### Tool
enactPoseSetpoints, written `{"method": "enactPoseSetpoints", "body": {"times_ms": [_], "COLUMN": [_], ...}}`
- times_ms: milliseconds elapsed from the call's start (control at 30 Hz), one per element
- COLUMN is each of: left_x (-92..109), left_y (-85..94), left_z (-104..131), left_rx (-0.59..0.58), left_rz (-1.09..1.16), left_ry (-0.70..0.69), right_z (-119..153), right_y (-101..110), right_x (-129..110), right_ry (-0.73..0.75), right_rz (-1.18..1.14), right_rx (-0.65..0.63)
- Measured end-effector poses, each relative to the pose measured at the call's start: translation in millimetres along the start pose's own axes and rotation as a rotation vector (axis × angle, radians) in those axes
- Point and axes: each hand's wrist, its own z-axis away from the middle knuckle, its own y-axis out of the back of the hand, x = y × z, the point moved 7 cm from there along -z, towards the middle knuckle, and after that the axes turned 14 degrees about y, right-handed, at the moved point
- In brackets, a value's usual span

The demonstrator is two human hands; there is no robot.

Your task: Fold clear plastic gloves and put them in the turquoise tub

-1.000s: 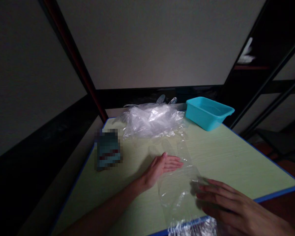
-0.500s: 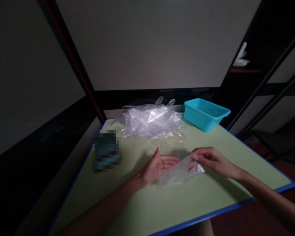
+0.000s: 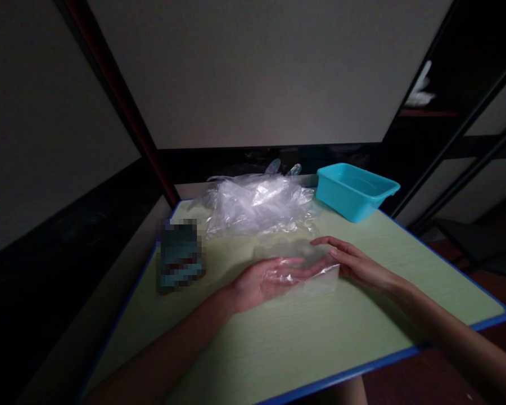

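A clear disposable plastic glove (image 3: 320, 281) is stretched between my two hands above the table. My left hand (image 3: 257, 281) lies palm up with its fingers stretched out, the thin film over them; whether the fingers are inside it or just behind it I cannot tell. At the film's right edge, my right hand (image 3: 362, 267) holds it by the thumb, its index finger reaching out to the left. Behind both hands lies a loose pile of clear plastic gloves (image 3: 257, 205), with a few finger-shaped tips standing up at the back.
The pale green table (image 3: 219, 354) has a blue edge. At its back right stands a turquoise plastic basin (image 3: 354, 194). A blurred-out dark greenish item (image 3: 180, 253) lies at the left. A light panel (image 3: 261, 73) rises behind the table.
My left hand has turned and its thumb has come down, with the film now spread over its fingers. The right hand has shifted slightly up and left, its fingers straighter.
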Motion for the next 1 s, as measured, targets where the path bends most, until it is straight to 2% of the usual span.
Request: {"method": "enactPoseSetpoints", "body": {"times_ms": [200,467,867,1000], "left_x": [2.1,1.8,-1.0,-1.1], "left_y": [-1.0,-0.6,4.6,3.8], "left_z": [1.4,1.3,-0.1,0.0], "left_rx": [0.064,0.116,0.139,0.139], "left_rz": [0.039,0.064,0.114,0.108], "left_ry": [0.011,0.027,0.027,0.035], "right_z": [15.2,14.5,18.3,18.9], "right_y": [-7.4,-12.0,-20.7,-15.8], "right_x": [1.8,-1.7,4.5,5.7], "right_ry": [-0.01,0.042,0.039,-0.006], "right_rz": [0.037,-0.018,0.021,-0.012], "right_rx": [0.022,0.062,-0.089,-0.013]}}
